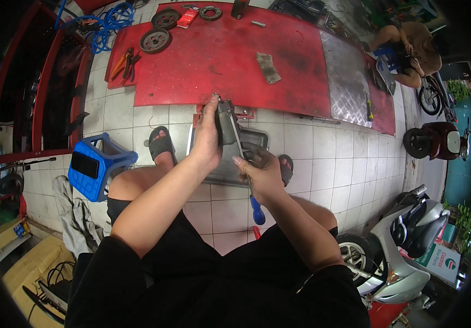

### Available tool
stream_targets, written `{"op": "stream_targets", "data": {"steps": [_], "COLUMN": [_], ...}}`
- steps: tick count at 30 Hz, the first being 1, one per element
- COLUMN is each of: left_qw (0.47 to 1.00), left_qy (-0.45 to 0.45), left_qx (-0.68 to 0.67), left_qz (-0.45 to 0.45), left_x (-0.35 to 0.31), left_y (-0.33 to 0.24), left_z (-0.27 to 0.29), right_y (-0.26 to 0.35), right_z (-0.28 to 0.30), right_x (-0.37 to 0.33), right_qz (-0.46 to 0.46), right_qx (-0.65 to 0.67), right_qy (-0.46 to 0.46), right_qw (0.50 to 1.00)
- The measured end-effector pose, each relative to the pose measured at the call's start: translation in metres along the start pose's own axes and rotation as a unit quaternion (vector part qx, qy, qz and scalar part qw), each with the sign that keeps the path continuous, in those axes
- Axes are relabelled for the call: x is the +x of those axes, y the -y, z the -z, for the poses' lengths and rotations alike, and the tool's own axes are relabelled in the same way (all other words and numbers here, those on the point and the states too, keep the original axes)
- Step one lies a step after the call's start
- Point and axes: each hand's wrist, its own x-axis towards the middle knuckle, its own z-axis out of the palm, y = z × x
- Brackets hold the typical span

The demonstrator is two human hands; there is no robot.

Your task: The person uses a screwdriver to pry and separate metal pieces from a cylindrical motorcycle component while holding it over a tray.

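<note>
My left hand [208,134] is wrapped round the left side of a dark metal casing part [227,124], which has a pale edge along its right side. It is held upright between my knees. At its lower end, my right hand [263,170] grips it with the thumb against the pale edge; the curled fingers are blackened and partly hidden. Just below that hand shows the blue handle of a tool [257,211]; I cannot tell whether it is held or lies on the floor. Under both hands a grey metal tray [227,168] rests on the tiles.
Ahead stands a low red work platform [208,71] with pliers [128,64], round wheel-like parts [155,41] and a worn cloth-like piece [268,68]. A blue stool [97,169] carries a black phone [84,164]. Scooters [405,251] stand right; another person [413,52] sits far right.
</note>
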Motion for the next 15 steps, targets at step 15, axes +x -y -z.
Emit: {"op": "stream_targets", "data": {"steps": [15], "left_qw": [1.000], "left_qy": [0.001], "left_qx": [0.007], "left_qz": [0.002], "left_x": [-0.002], "left_y": [0.001], "left_z": [-0.002], "right_y": [0.002], "right_z": [0.002], "right_x": [-0.002], "right_qz": [-0.045], "right_qx": [0.016], "right_qy": [-0.003], "right_qw": [0.999]}}
